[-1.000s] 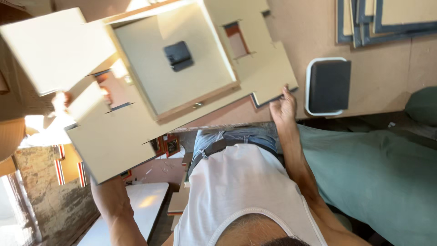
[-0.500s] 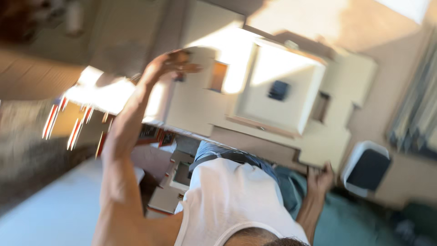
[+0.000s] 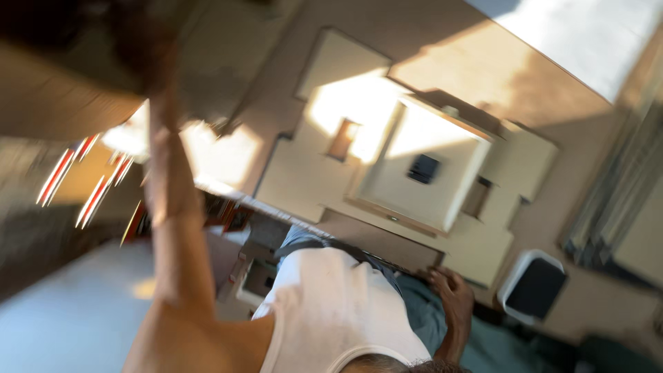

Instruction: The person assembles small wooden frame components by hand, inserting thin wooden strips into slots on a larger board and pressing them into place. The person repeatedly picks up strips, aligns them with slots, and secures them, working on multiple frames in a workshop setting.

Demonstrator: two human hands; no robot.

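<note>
Item: large flat cardboard sheet, pale, cut with stepped edges and small rectangular slots; a raised square panel sits at its middle with a small dark square patch on it. Position: held out in front of my operator's body, tilted, sunlit across its upper part, above the jeans and white vest. Right hand: fingers curled closed on the sheet's near lower edge, as best I can read it. Left hand: arm stretched far up and out toward the sheet's far corner, the hand itself lost in blur and shadow, so I cannot tell whether it is open or gripping. Nearby: a dark pad with a white rim just beside the right hand; red-and-white striped items to the left, smeared. Step, by my judgement: carrying or turning the sheet between two corners. Any further move calls for a sure hold at both ends, since a wide, floppy sheet will twist.
</note>
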